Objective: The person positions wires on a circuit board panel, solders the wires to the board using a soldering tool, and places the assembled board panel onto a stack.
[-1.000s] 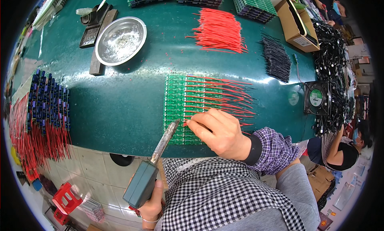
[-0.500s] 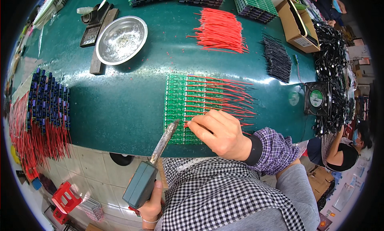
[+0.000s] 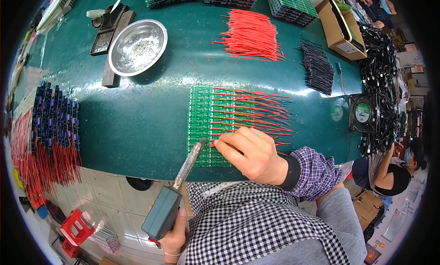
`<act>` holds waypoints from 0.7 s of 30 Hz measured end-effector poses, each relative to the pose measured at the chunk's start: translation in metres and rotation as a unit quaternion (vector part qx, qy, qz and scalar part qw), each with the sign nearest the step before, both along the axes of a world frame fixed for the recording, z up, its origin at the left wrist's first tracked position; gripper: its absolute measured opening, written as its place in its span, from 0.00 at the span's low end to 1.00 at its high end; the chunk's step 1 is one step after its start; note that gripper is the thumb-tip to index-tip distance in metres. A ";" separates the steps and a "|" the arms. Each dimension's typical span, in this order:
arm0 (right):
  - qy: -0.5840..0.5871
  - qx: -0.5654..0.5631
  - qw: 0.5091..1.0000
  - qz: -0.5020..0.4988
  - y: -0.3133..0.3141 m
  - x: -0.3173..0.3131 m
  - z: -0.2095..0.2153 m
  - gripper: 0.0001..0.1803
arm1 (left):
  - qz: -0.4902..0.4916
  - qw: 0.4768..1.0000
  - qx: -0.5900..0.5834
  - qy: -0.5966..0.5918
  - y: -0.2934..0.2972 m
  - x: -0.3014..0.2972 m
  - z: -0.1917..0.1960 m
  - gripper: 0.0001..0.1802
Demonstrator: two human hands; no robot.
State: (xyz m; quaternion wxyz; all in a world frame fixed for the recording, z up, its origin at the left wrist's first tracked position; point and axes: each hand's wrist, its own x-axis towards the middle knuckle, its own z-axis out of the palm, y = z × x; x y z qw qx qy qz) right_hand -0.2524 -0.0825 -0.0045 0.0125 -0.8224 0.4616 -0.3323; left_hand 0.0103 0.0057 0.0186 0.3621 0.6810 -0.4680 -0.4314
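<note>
My left hand (image 3: pixel 174 233) is closed around the grey-green handle of a soldering iron (image 3: pixel 189 165). The iron slants up and right, its tip over the panel of green circuit boards (image 3: pixel 198 123). My right hand (image 3: pixel 252 154) pinches a red wire (image 3: pixel 213 143), whose end lies on the panel just right of the iron tip. Whether that tip touches the board or the wire I cannot tell. Rows of red and black wires (image 3: pixel 266 110) run from the panel toward the right. My right hand hides part of the panel's lower right.
Beyond the panel lie red wires (image 3: pixel 252 35) and black wires (image 3: pixel 317 68). A metal bowl (image 3: pixel 158 58) rests on a dark bar at the far left. Boards with blue parts (image 3: pixel 55 116) stand at the left edge. A small fan (image 3: pixel 362 113) is at right, near a co-worker (image 3: pixel 389 171).
</note>
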 end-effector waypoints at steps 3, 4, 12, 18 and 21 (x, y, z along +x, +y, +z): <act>-0.002 -0.002 1.000 0.001 0.000 0.000 -0.001 0.15 | -0.023 0.999 -0.025 -0.022 -0.002 0.001 -0.001 0.14; -0.001 -0.004 1.000 0.000 0.000 0.000 -0.002 0.15 | -0.035 0.998 -0.030 -0.029 -0.003 0.002 -0.002 0.14; 0.004 -0.003 1.000 0.002 0.000 0.001 -0.001 0.15 | -0.039 0.998 -0.043 -0.035 -0.002 0.002 -0.005 0.12; 0.008 0.001 1.000 0.003 0.000 0.001 0.001 0.15 | -0.024 0.999 -0.030 -0.025 0.003 0.004 -0.005 0.12; 0.014 0.002 1.000 -0.001 0.001 0.001 0.002 0.14 | -0.030 0.999 -0.030 -0.014 0.009 0.013 -0.008 0.14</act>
